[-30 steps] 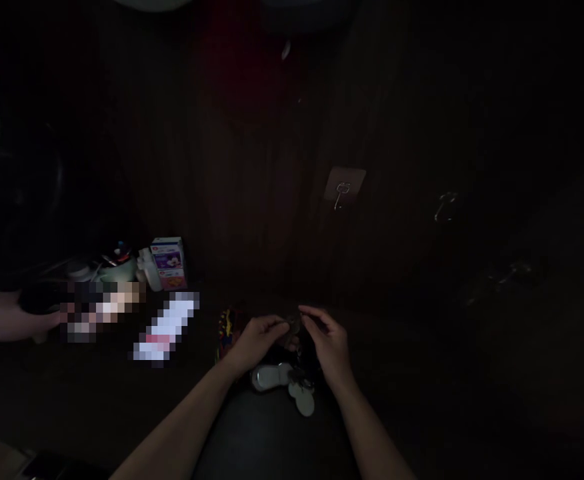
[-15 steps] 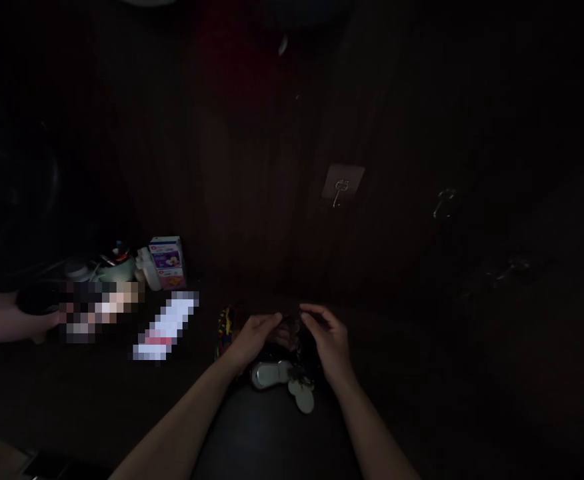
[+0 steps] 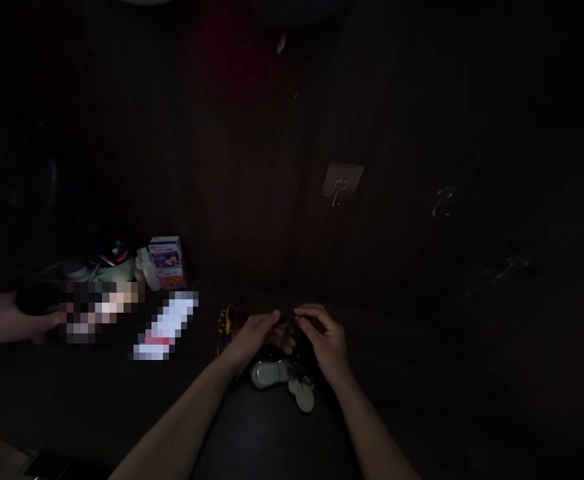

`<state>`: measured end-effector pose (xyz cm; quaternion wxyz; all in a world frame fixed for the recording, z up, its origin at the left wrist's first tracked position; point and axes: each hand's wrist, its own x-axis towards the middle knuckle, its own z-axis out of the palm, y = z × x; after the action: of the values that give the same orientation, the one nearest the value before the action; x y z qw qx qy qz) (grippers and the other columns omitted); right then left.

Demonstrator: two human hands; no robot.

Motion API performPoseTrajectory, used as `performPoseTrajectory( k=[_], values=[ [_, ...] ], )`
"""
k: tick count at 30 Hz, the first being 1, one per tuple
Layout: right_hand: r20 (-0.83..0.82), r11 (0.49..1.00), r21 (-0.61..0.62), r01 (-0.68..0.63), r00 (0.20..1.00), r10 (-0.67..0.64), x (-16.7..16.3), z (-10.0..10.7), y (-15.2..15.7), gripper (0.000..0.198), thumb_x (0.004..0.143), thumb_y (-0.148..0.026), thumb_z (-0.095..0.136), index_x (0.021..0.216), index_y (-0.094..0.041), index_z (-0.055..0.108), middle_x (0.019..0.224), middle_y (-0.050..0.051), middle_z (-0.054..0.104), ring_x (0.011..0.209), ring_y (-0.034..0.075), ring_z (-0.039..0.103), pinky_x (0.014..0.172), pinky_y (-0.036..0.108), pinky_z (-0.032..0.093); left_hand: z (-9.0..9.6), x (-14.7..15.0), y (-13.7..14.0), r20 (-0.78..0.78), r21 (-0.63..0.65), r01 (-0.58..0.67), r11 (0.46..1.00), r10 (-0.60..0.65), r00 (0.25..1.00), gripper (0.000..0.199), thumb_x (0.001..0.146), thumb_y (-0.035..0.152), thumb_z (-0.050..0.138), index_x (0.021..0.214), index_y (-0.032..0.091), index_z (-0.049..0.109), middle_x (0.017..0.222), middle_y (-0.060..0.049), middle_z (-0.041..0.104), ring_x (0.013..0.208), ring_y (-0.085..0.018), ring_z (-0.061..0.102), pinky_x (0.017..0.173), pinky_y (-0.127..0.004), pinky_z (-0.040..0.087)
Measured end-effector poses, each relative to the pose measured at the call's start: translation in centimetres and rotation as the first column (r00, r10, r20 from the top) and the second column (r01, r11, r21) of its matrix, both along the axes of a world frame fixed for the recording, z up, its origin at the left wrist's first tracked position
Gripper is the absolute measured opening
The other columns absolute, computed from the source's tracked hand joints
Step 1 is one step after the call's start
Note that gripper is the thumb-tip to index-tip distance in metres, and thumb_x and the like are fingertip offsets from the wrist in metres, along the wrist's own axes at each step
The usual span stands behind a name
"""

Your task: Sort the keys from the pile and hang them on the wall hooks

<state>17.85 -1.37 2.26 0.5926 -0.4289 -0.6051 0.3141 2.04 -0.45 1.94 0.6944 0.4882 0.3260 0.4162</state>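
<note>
The scene is very dim. My left hand (image 3: 255, 339) is turned partly palm up, its thumb apart from the curled fingers, and I make out nothing held in it. Close by on the right, my right hand (image 3: 328, 340) has thumb and forefinger pinched together; whatever is between them is too small and dark to name. Just below the hands lie a pale, rounded, elongated object (image 3: 271, 375) with a rim and a pale mouse-head-shaped tag (image 3: 303, 396). A dark, multicoloured patterned item (image 3: 226, 327) shows beside my left wrist, partly covered by it.
At left stand a small purple-and-orange box (image 3: 168, 262), a white bottle (image 3: 147, 268) and a pale green cup (image 3: 117, 271) with things in it. A lit, blurred-out screen (image 3: 166, 327) lies nearer. Metal hooks, one on a square plate (image 3: 343, 180), hang on the dark wooden panel.
My right hand has shifted slightly left, with its fingertips still pinched. My left fingers now show more plainly, and the dark item between the hands is harder to see.
</note>
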Motion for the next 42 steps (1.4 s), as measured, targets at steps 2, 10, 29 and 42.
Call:
performPoseTrajectory(
  k=[2, 10, 29, 42],
  values=[
    [0.009, 0.999, 0.033, 0.004, 1.0, -0.004, 0.04, -0.05, 0.04, 0.01, 0.075, -0.028, 0.062, 0.079, -0.024, 0.07, 0.093, 0.003, 0.064, 0.089, 0.018, 0.06, 0.075, 0.029, 0.047, 0.02, 0.01, -0.06, 0.015, 0.002, 0.021, 1.0, -0.021, 1.0, 0.048, 0.081, 0.052, 0.052, 0.092, 0.007, 0.065, 0.068, -0.009, 0.068, 0.06, -0.017, 0.063, 0.064, -0.029, 0.048],
    [0.06, 0.997, -0.008, 0.075, 0.995, -0.074, 0.05, -0.1, -0.05, 0.015, 0.075, -0.034, 0.063, 0.083, -0.024, 0.071, 0.081, 0.002, 0.067, 0.078, 0.018, 0.061, 0.069, 0.028, 0.047, 0.24, 0.1, -0.22, -0.148, 0.2, 0.079, 0.977, -0.049, 0.988, 0.04, 0.073, 0.039, 0.066, 0.106, 0.017, 0.062, 0.082, -0.002, 0.06, 0.062, -0.01, 0.051, 0.062, -0.024, 0.042],
    [-0.174, 0.96, -0.278, 0.012, 0.983, -0.063, 0.21, 0.28, 0.2, 0.026, 0.068, -0.042, 0.068, 0.085, -0.022, 0.07, 0.061, -0.002, 0.06, 0.05, 0.011, 0.051, 0.05, 0.024, 0.041, 0.14, 0.04, -0.2, -0.219, 0.175, 0.057, 0.983, -0.018, 0.976, 0.033, 0.08, 0.042, 0.052, 0.076, 0.014, 0.07, 0.072, -0.003, 0.067, 0.072, -0.017, 0.057, 0.074, -0.027, 0.042],
    [-0.258, 0.964, -0.264, -0.04, 0.966, -0.03, 0.29, -0.07, 0.34, 0.026, 0.067, -0.042, 0.07, 0.083, -0.021, 0.071, 0.071, 0.002, 0.068, 0.057, 0.013, 0.057, 0.054, 0.025, 0.044, 0.14, -0.21, -0.14, -0.161, 0.102, 0.069, 0.992, -0.052, 0.986, 0.031, 0.081, 0.039, 0.052, 0.081, 0.013, 0.069, 0.078, -0.003, 0.068, 0.077, -0.018, 0.058, 0.077, -0.029, 0.043]
  ],
)
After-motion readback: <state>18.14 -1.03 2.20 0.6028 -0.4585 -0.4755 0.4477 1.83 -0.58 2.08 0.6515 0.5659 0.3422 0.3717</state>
